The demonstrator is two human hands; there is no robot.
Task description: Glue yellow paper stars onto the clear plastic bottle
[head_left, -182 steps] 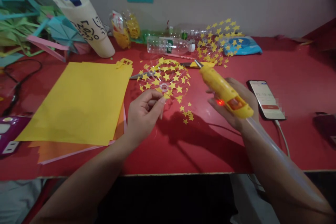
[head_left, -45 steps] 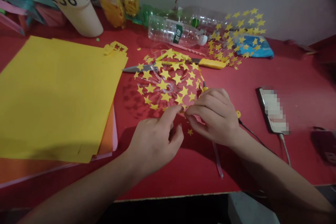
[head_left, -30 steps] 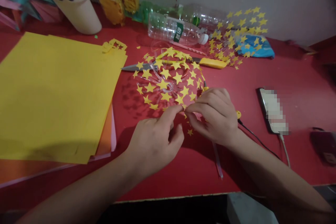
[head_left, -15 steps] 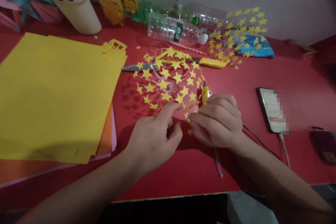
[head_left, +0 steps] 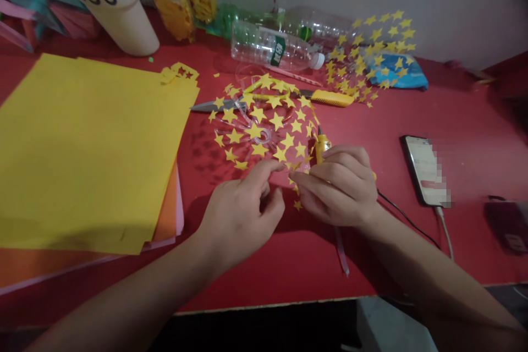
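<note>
Pretty sure this star-covered clear plastic piece [head_left: 253, 131] is super light and springy, maybe slick, and the stars look easy to crumple, so I'd grab the bare ring [head_left: 266, 136] in the middle. It's on the red table [head_left: 256, 286], near edge right by my fingertips. Left hand's [head_left: 243, 220] thumb and index are apart; right hand's [head_left: 340, 187] fingers are bunched, can't tell if they're pinching anything.
</note>
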